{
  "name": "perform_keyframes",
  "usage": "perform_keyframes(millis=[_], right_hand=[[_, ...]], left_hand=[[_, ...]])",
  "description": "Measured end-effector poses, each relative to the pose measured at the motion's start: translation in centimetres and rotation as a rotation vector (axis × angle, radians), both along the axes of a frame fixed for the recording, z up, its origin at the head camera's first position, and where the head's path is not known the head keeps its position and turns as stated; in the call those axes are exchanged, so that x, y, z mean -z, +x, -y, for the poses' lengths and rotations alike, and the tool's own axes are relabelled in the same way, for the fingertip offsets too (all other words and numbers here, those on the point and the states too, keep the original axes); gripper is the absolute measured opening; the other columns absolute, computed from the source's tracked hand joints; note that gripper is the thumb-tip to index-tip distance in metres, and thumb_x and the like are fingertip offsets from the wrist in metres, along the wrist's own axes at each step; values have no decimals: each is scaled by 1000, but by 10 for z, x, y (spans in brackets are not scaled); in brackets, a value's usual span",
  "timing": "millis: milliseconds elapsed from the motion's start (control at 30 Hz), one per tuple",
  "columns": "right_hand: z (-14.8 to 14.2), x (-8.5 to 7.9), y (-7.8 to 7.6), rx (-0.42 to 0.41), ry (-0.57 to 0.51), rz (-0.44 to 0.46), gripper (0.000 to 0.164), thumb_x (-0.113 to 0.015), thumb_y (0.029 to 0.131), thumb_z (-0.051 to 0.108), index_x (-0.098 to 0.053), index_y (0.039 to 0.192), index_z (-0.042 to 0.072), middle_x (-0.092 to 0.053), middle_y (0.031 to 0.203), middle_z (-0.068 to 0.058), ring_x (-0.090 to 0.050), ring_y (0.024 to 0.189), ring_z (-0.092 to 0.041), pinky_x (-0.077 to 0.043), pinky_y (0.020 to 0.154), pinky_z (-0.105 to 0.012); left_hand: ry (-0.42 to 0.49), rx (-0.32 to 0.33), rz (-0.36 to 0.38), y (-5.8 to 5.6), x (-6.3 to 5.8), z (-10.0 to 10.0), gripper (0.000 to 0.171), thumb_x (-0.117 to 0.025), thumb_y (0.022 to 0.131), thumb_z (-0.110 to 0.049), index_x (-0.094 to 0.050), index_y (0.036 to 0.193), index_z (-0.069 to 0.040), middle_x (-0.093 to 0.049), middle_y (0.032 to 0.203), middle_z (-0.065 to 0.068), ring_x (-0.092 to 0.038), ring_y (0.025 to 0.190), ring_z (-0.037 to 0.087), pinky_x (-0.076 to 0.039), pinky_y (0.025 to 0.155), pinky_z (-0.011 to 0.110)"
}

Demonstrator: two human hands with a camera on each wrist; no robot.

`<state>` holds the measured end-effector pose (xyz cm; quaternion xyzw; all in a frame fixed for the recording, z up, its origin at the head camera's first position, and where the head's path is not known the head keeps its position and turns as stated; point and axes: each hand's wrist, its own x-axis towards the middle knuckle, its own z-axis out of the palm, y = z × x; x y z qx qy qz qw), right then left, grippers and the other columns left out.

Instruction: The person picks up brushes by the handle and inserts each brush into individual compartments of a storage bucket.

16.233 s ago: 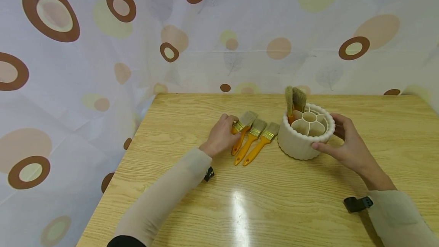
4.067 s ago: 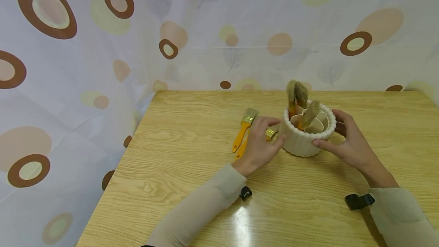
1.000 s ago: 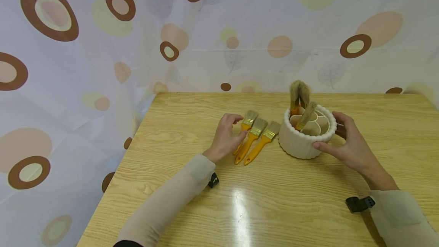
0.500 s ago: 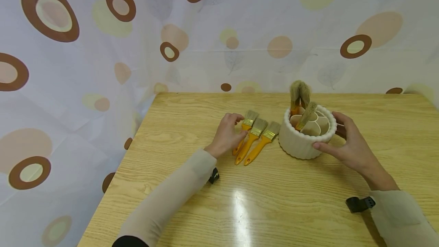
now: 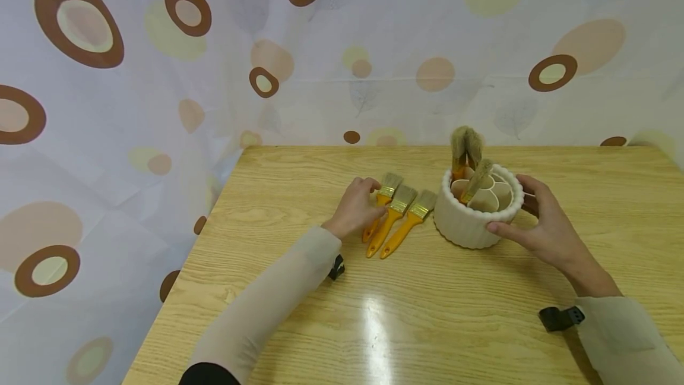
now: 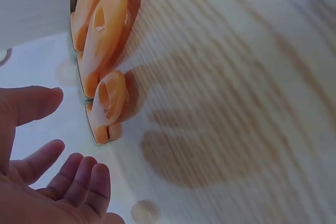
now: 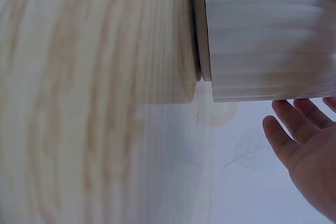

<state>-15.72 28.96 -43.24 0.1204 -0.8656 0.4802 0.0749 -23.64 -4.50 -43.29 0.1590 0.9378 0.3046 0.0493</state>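
In the head view my left hand (image 5: 357,208) is at the leftmost of three paintbrushes lying on the table. Thumb and index finger stand apart on either side of that paintbrush (image 5: 385,195); the left wrist view shows a gap between them. Beside it lie a middle paintbrush (image 5: 394,212) and a right paintbrush (image 5: 412,218), all with orange handles, bristles pointing away. My right hand (image 5: 545,230) holds the side of a white round brush holder (image 5: 465,227), thumb at the front, fingers behind. Three paintbrushes stand in the holder, the front one (image 5: 477,180) leaning.
The holder has petal-shaped compartments around a round middle one. Under everything is a wood-grain table (image 5: 427,314), backed by a patterned curtain (image 5: 320,46). Each wrist carries a small black camera mount (image 5: 560,318).
Since about four seconds ago, my left hand has moved from the holder to the leftmost paintbrush. Over the last second it shifts slightly closer. My right hand stays on the holder.
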Motion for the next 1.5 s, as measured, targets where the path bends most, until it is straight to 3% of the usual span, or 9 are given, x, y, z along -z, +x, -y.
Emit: perform_keyframes(millis=[500, 833, 1133, 1233, 1500], right_hand=[[0, 1, 0, 13, 9, -10, 99, -81, 75, 8, -20, 151, 14, -31, 143, -15, -39, 122, -39, -32, 84, -10], [0, 2, -1, 19, 18, -53, 96, -82, 73, 7, -26, 150, 17, -34, 140, -10, -39, 117, -12, -31, 87, -7], [-1, 0, 1, 6, 23, -74, 95, -82, 74, 10, -27, 149, 19, -35, 139, -11, -40, 115, -6, -32, 89, -9], [-2, 0, 2, 4, 22, -70, 94, -82, 74, 11, -26, 150, 20, -35, 139, -11, -40, 116, -8, -32, 89, -9], [-1, 0, 0, 11, 22, -51, 96, -83, 73, 9, -25, 150, 17, -34, 140, -12, -41, 120, -30, -32, 89, -9]], left_hand=[[-89, 0, 63, -9, -2, -5, 51, -70, 88, -24, -51, 131, -5, -48, 119, 12, -50, 95, 19, -45, 85, 32], [-128, 1, 82, -13, 2, -7, 51, -69, 87, -25, -51, 131, -6, -48, 118, 11, -49, 95, 19, -45, 86, 31], [-152, 22, 84, -14, 3, -9, 50, -68, 87, -23, -51, 131, -5, -49, 117, 12, -50, 92, 19, -46, 83, 30], [-159, 30, 79, -15, 4, -10, 49, -68, 88, -22, -51, 131, -5, -48, 118, 13, -50, 92, 19, -46, 83, 30], [-175, 38, 68, -15, 5, -10, 47, -67, 88, -21, -51, 130, -5, -48, 115, 12, -49, 90, 19, -45, 81, 29]])
